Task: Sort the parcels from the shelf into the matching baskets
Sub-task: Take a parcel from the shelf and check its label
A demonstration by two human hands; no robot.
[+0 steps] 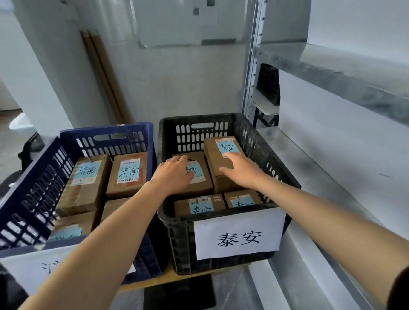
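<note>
— Over the right-hand basket, what are the hands doing?

— Both are reaching into the black basket point(197, 131), the one carrying the 泰安 sign point(239, 234). The left hand point(173, 176) is lying flat on the rear left parcel point(200, 186), fingers relaxed across its top.

— And the other?

— The right hand point(243, 171) is pressing on the rear right parcel point(213, 154), index finger stretched onto its blue label, thumb spread wide. That parcel is sitting higher than its neighbour.

— Anything beside them?

— The blue basket point(33, 189) is standing just left, holding 济南 parcels point(128, 176).
</note>
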